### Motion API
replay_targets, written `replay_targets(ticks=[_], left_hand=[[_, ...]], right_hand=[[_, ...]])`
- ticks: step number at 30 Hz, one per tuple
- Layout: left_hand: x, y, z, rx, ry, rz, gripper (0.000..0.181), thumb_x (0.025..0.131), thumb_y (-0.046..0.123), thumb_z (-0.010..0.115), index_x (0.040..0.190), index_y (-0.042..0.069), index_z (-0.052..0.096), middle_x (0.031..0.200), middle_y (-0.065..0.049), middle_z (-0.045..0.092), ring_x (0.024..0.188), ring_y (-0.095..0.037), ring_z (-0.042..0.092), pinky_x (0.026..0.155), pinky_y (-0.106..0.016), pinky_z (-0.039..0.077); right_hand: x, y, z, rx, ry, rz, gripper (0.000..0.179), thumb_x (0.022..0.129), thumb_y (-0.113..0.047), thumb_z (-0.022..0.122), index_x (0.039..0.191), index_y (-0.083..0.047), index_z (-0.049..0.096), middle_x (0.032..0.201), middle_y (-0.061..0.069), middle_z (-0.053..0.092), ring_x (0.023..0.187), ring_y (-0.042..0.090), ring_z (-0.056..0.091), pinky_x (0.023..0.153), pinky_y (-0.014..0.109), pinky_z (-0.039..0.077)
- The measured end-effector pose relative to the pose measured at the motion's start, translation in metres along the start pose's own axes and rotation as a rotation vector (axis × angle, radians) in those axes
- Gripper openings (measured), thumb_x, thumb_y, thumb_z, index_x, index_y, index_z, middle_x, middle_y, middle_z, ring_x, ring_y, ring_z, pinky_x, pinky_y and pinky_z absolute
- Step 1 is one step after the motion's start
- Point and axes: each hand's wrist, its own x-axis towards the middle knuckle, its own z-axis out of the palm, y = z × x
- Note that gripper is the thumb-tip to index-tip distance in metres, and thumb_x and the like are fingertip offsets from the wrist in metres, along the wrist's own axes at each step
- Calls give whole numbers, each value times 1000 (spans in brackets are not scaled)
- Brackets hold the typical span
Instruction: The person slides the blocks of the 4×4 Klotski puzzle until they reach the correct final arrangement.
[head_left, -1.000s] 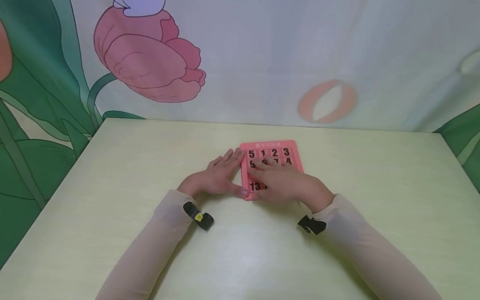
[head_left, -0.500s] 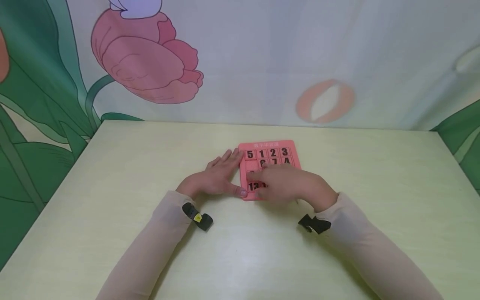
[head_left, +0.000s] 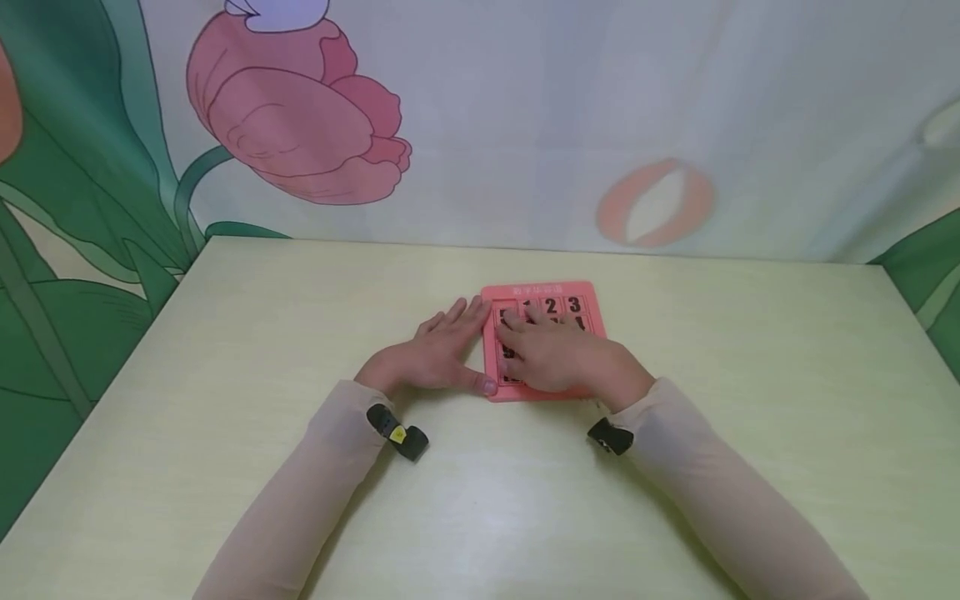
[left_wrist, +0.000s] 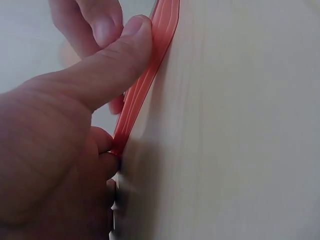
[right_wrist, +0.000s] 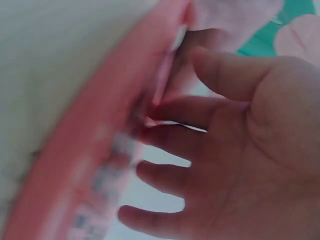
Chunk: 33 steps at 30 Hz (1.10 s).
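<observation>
A pink number sliding puzzle (head_left: pixel 597 312) lies flat with black numerals on its square tiles. My left hand (head_left: pixel 435 354) rests at its left side, fingers straight against the edge and thumb at the lower left corner. In the left wrist view, that thumb (left_wrist: pixel 122 62) presses the puzzle's ridged side (left_wrist: pixel 147 75). My right hand (head_left: pixel 558 354) is over the tiles with spread fingers, its fingertips by the left column, hiding most of the lower rows. The top left slot shows bare pink; tiles 2 (head_left: pixel 551 306) and 3 (head_left: pixel 574 304) show beside it.
The puzzle sits on a pale wooden table (head_left: pixel 480 508), towards its far edge. Behind stands a light curtain (head_left: pixel 510 125) printed with a pink flower and green leaves. Each wrist wears a black strap; the left strap (head_left: pixel 397 432) has a yellow mark.
The 9 tile has slid down the left column, then the 5 tile has moved down out of the top left slot. My right hand shifted over the tiles; my left stayed put.
</observation>
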Motion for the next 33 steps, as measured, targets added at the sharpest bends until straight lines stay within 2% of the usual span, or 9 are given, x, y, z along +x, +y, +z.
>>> replay_targets(ticks=[5,9,13,18,20,27,29,33], left_hand=[[0,0,-1,-2,4,-1,116,88,55,72,163,14,-5,168,-2,-10,151,-20,-19,122,-41,-7],[-1,0,-1,-8,12,5,116,87,56,73,163,13,-5,168,-2,-10,152,-21,-18,122,-42,-7],[-1,-2,1,-5,11,5,117,86,58,73,163,14,-5,168,-1,-11,152,-21,-18,122,-42,-7],[0,-3,1,-2,9,13,117,87,58,72,163,15,-5,168,-1,-11,152,-21,-18,122,-43,-7],[1,-2,1,2,8,17,116,87,58,72,163,15,-5,168,-1,-11,152,-21,-18,122,-43,-7],[2,2,0,10,8,11,116,87,57,72,163,14,-5,168,-2,-10,152,-22,-17,122,-42,-6],[2,1,1,19,9,9,117,87,58,72,163,14,-5,168,-2,-10,152,-22,-17,122,-42,-6],[1,0,1,28,9,12,116,87,58,71,163,14,-5,169,-3,-9,152,-22,-17,122,-45,-5]], right_hand=[[-12,-3,-8,32,-45,-30,58,107,-38,46,158,-14,35,164,11,25,152,35,13,117,64,19],[-9,1,-9,22,37,20,64,105,-38,50,158,-7,33,165,15,23,152,37,12,116,65,18],[0,6,-3,-17,104,91,74,104,-47,50,159,-2,28,165,18,19,151,41,11,115,68,15],[5,3,3,25,84,28,75,105,-52,45,161,-8,23,167,13,13,152,39,4,118,64,7],[4,4,3,49,76,28,76,104,-53,45,162,-9,19,167,13,9,152,39,1,119,63,5],[-2,8,2,23,110,184,82,102,-56,48,161,-5,20,162,33,11,149,49,2,115,70,8],[-2,8,3,19,101,164,83,102,-56,48,161,-5,19,162,31,11,150,49,3,115,71,9],[-1,6,4,74,75,54,83,102,-56,47,163,-11,14,166,20,9,152,41,-1,118,65,10]])
